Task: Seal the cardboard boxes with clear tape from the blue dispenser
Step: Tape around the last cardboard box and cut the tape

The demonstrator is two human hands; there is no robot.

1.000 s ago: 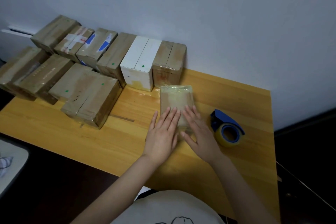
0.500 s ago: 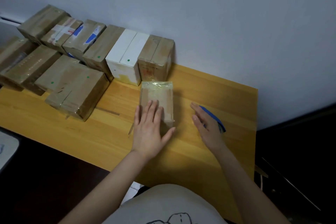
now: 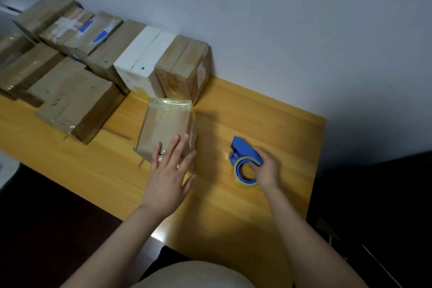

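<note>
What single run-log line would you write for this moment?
left hand: flat on small box | right hand: grips blue dispenser on table | dispenser: apart from box

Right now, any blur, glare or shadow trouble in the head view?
Head view: dim, soft throughout; left hand slightly blurred on the taped box; glare on its far edge; its shadow falls rightward across the table; right hand gripping the blue dispenser stays legible; bottom-right corner black.

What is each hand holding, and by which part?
The right hand grips the blue dispenser around its roll's rim. The left hand holds nothing, lying flat on the cardboard box.
</note>
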